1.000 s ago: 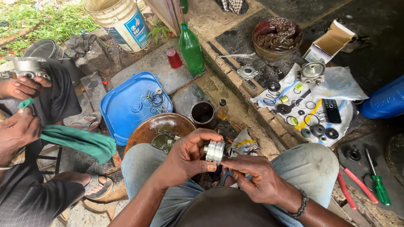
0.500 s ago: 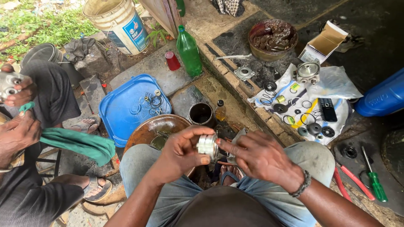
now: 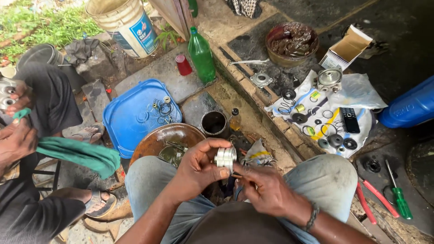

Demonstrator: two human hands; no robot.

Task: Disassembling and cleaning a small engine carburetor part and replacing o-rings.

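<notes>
While the left hand (image 3: 196, 169) is gripping a round silver metal part (image 3: 225, 158) over the lap, right hand (image 3: 266, 192) pinching beneath it, open cardboard box (image 3: 347, 47) lying far right, blue-labelled bucket (image 3: 124, 25) standing far left, oily concrete floor (image 3: 316, 13) lying outdoors.

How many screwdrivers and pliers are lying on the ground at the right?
2: a green-handled screwdriver at the far right, and red-handled pliers just left of it, beside the person's knee. Others may be hidden.

Ground (image 3: 235, 18): dirty concrete, with grass at the far left.
On it: blue tray (image 3: 131, 117), green bottle (image 3: 202, 56), white bucket (image 3: 124, 25), rusty bowl (image 3: 167, 140), plastic sheet (image 3: 361, 95) carrying rings.
</notes>
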